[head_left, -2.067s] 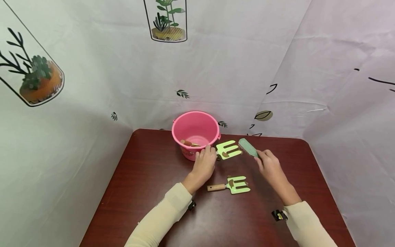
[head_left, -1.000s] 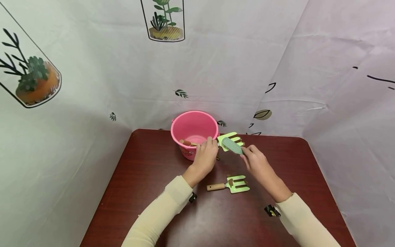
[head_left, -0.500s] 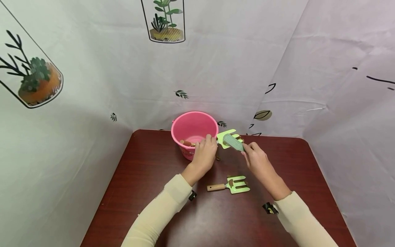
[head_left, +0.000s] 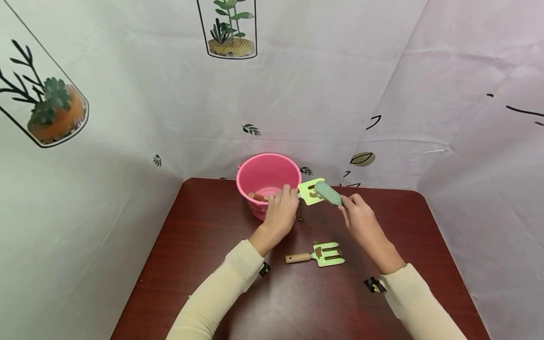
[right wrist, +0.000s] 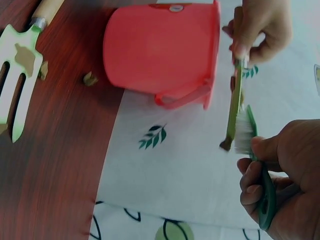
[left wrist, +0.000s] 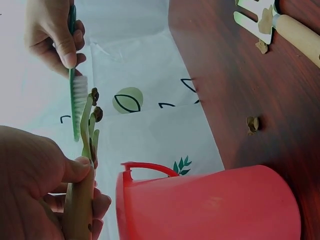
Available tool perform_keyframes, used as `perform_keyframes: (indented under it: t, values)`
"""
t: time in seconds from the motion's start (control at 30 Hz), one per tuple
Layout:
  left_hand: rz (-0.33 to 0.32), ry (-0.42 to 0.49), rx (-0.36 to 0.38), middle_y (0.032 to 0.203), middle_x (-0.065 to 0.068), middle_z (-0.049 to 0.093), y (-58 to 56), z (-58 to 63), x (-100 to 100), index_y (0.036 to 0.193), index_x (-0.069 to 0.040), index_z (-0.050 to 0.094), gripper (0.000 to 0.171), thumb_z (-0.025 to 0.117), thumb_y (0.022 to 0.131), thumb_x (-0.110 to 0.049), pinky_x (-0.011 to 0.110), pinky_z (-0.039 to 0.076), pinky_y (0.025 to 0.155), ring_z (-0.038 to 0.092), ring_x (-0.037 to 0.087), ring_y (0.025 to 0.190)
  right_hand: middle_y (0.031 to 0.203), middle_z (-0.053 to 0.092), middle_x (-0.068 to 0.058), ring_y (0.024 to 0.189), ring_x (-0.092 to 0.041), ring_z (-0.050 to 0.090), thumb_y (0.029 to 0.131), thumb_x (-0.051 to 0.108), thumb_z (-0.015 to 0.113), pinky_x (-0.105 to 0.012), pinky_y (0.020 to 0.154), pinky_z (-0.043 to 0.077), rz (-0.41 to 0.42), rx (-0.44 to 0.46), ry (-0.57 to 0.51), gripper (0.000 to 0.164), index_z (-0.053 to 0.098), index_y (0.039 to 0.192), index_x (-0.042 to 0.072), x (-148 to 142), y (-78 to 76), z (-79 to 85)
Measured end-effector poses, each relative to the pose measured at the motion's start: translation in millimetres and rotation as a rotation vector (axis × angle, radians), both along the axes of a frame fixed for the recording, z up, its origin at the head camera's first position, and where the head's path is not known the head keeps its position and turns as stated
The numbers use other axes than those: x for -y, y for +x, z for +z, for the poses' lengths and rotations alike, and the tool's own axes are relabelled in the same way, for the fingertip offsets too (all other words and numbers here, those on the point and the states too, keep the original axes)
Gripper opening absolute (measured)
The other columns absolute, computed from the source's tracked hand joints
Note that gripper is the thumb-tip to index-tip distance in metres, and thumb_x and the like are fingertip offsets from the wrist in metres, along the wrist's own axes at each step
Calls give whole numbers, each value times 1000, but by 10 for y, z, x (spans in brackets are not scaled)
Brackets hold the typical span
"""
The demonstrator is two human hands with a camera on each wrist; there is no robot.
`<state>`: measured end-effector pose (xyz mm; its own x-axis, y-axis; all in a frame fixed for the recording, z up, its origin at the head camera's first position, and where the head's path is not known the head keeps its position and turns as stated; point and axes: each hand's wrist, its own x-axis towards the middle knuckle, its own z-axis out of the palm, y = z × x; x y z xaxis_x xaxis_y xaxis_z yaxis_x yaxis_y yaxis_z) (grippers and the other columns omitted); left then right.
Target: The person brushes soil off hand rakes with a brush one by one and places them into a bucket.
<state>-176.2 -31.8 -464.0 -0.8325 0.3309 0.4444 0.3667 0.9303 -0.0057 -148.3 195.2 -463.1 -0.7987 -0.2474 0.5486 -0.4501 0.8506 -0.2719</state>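
Observation:
My left hand (head_left: 280,212) grips the wooden handle (left wrist: 79,207) of a light-green garden hand fork, its tines (head_left: 307,193) raised beside the bucket's right rim. Brown clumps (left wrist: 98,114) cling to those tines. In my right hand (head_left: 361,219) is a green scrubbing brush (head_left: 328,192) with white bristles (right wrist: 243,132). The bristles face the fork and meet its tines in the right wrist view. From above, the brush back hides the tine tips. My left fingers partly cover the near rim of the pink bucket (head_left: 268,169).
A wooden-handled tool (head_left: 257,196) lies inside the bucket. Nearer on the dark red table (head_left: 204,245) rests a second green hand fork (head_left: 297,258) with brown patches on its head. A small brown lump (left wrist: 253,124) lies beside the bucket. Patterned white cloth (head_left: 314,94) stands behind the table.
The fork has risen from lower beside the bucket. My right hand brought the brush left onto the tines, then slid it slightly right toward their tips. The second fork stays put.

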Motion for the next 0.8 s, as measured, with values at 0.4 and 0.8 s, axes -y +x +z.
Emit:
perform_keyframes:
  t: [0.4,0.8]
  values:
    - [-5,-5,13,94,9,60,21,-27,33,102,-4,66,7,65,97,-8,42,47,67,65,25,82,94,58,-25,75,-37,64,92,-5,71,-49,63,56,-43,36,5,26,67,115,-15,-175,-43,-39]
    - [-6,24,36,94,9,59,-7,-51,39,103,-3,66,9,66,96,-8,44,49,69,66,26,80,91,57,-25,76,-39,61,90,-6,72,-51,65,56,-58,-7,-6,28,66,116,-16,-280,-89,46]
